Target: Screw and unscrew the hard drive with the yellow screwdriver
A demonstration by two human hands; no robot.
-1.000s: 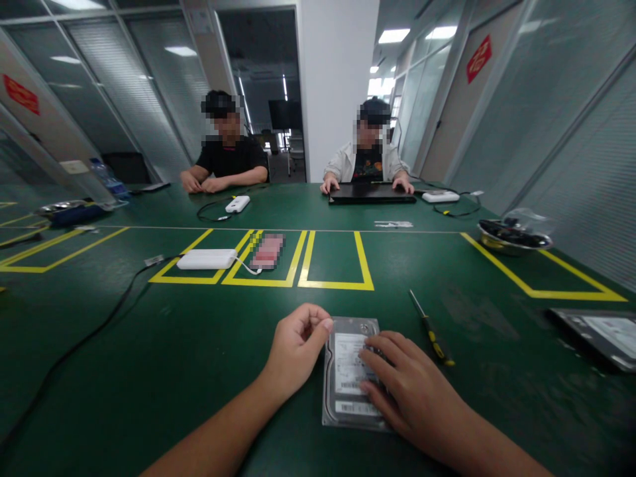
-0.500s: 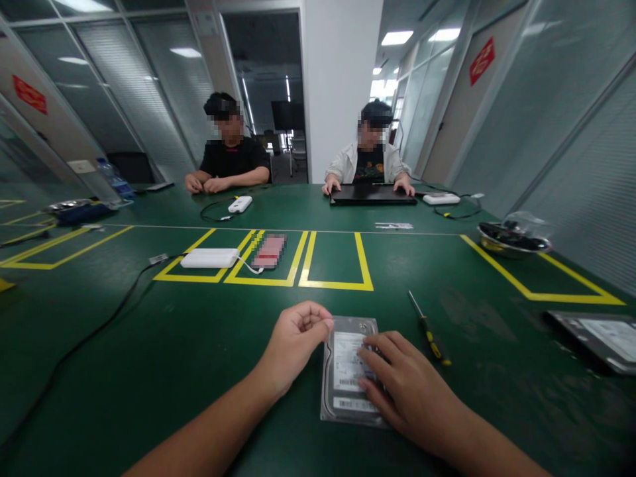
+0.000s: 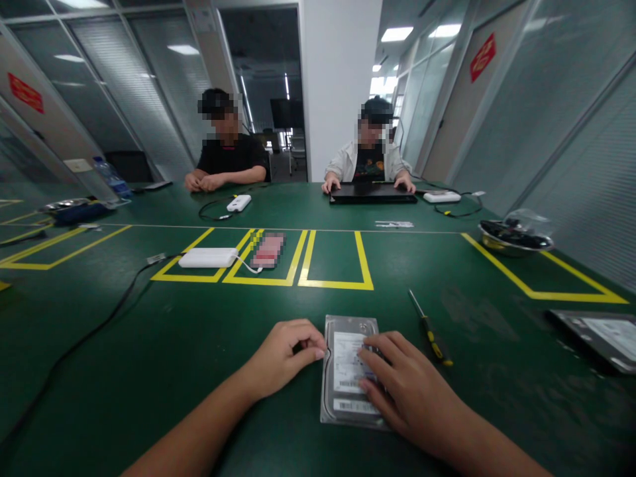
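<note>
Green desk (image 3: 283,437), seen from the worker's seat, with its objects given from left to right. At the far left a black cable (image 3: 130,288) runs across the surface towards a white power bank (image 3: 209,258). Nearer the middle is the left hand (image 3: 285,354), its fingers curled; thumb and forefinger nearly meet at the left edge of a hard drive, though whether this grip pinches anything cannot be told. The hard drive (image 3: 342,394) lies flat on the desk between the two hands: a grey metal rectangle with a dark curved groove along its left side, a round fitting (image 3: 364,326) near its upper right corner, a large white printed label (image 3: 346,361) and, below, a narrow barcoded strip (image 3: 354,405). The right hand (image 3: 405,377) covers its right edge, the grip spread, fingertips over the label. Beyond lies a black-and-yellow screwdriver (image 3: 431,334), and, at the far right, a second drive (image 3: 609,334).
</note>
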